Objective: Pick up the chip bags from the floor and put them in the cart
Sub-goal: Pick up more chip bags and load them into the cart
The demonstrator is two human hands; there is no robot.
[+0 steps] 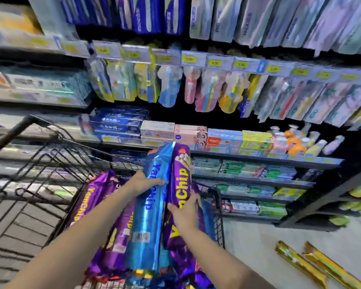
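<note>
left hand (143,183) clamped on blue chip bag (148,215) | right hand (184,211) clamped on purple chip bag (180,184) | both bags side by side, touching, over cart (218,217) | more purple bags (92,202) inside cart | two gold bags (319,266) on floor (258,243), right of cart

Two bare forearms enter from the lower edge of the frame, no sleeve, watch, bracelet or ring showing on either. The bare left hand (143,183), centre of the frame, shows knuckles and fingers without gloves. The bare right hand (184,212), just right of centre, is likewise ungloved, its fingernails short and unpainted.
</note>
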